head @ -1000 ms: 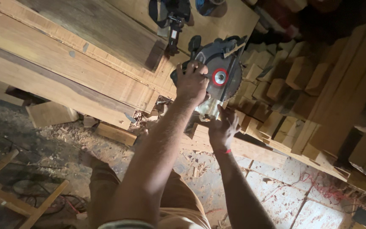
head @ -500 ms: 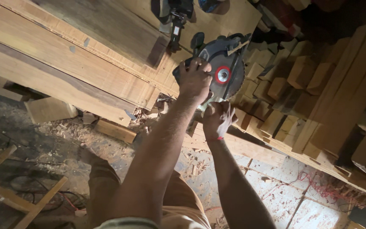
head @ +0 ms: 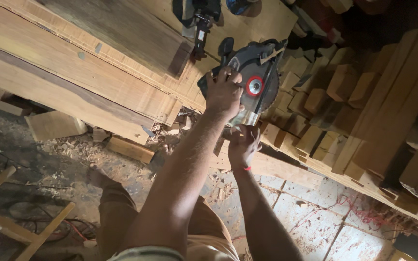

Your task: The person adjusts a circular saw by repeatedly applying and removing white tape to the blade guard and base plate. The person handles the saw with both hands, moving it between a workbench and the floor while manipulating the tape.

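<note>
Gripping the circular saw, my left hand has its fingers wrapped round the handle; my right hand pinches a small wood piece just below the blade. I judge the cut is underway, not finished. Stacked blocks crowd beyond my fingers, planks lie left of them, and offcuts litter the floor.

Both forearms are bare, with no sleeves showing down to the wrists. A thin red band circles the right wrist. The legs wear tan-brown trousers, and a pale shirt hem shows at the bottom edge.
</note>
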